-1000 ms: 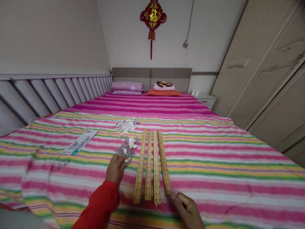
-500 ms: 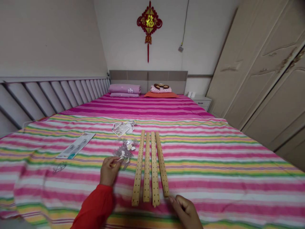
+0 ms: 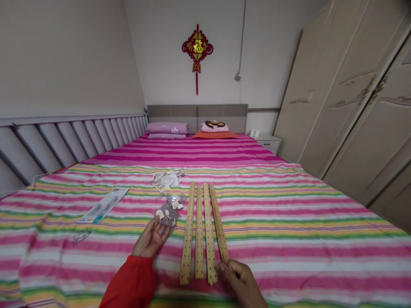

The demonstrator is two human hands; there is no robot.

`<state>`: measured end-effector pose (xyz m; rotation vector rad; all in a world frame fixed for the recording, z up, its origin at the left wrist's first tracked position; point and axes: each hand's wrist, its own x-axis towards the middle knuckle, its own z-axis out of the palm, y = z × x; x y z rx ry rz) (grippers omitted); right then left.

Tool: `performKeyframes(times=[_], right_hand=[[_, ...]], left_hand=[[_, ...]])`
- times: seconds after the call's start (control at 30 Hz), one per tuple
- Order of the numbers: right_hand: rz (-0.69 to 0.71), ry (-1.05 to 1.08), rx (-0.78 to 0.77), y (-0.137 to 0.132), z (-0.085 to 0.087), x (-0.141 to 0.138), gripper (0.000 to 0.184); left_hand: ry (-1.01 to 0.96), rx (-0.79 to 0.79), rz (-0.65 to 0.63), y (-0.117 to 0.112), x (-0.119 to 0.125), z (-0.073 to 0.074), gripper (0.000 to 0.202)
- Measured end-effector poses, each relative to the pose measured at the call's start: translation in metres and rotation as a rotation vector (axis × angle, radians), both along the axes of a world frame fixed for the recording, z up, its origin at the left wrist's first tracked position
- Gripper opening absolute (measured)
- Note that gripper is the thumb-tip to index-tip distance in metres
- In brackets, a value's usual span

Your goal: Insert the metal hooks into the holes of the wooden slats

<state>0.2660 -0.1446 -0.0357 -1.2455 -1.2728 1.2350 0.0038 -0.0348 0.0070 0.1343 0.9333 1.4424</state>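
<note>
Several pale wooden strips (image 3: 199, 231) with rows of small holes lie side by side on the striped bedspread, pointing away from me. The thumb and curled fingers of my right hand (image 3: 240, 278) are closed on the near end of the rightmost wooden strip (image 3: 218, 222). My left hand (image 3: 150, 237) is turned palm up at the near edge of a clear plastic bag (image 3: 170, 207) of small parts. A small whitish piece (image 3: 159, 214) shows at its thumb tip, apparently pinched there; the fingers are half curled.
Beyond the bag lies a heap of clear and white packaging (image 3: 167, 179). To the left are a flat blister card (image 3: 104, 205) and a thin wire-like tangle (image 3: 81, 234). Folded bedding (image 3: 168, 128) sits by the headboard; a railing (image 3: 80, 132) runs along the left.
My left hand has turned from palm down to palm up beside the bag, and a whitish piece shows at its thumb. My right hand has closed around the rightmost strip's end. The view has tilted up.
</note>
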Motion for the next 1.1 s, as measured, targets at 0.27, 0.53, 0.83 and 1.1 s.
performKeyframes(times=[0.27, 0.53, 0.83, 1.1], right_hand=[[0.048, 0.119, 0.074, 0.038, 0.019, -0.047, 0.038], [0.098, 0.339, -0.114, 0.078, 0.035, -0.104, 0.038], [0.111, 0.299, -0.086, 0.089, 0.016, -0.129, 0.031], [0.046, 0.095, 0.06, 0.097, -0.013, -0.134, 0.019]], left_hand=[[-0.073, -0.012, 0.044, -0.004, 0.009, 0.006, 0.014], [-0.04, -0.001, -0.035, -0.025, 0.023, 0.005, 0.015], [-0.01, -0.013, 0.001, -0.017, 0.009, -0.01, 0.013], [0.03, 0.05, 0.177, -0.016, -0.011, -0.012, 0.019]])
